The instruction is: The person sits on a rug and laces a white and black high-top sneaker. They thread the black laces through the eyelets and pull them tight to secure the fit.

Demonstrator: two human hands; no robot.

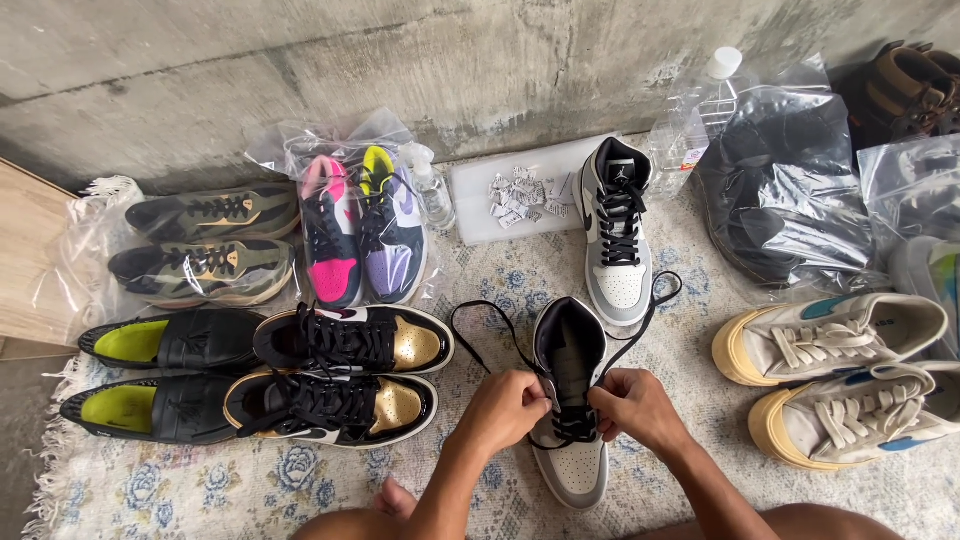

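A grey, white and black high-top sneaker (571, 362) lies on the rug in front of me, toe toward me. My left hand (507, 405) and my right hand (630, 402) pinch its black laces (472, 322) over the tongue, one on each side. The loose lace ends loop out to the left and up to the right. Its matching sneaker (617, 232) stands just beyond, laced.
On the patterned rug (200, 490): black-and-gold sneakers (352, 340), black shoes with yellow-green insoles (160, 345), olive shoes in a bag (205, 245), pink and purple bagged shoes (362, 228), cream sneakers (835, 345), a bagged dark item (790, 190), a plastic bottle (700, 110), a white tray (515, 188), a concrete wall (400, 60).
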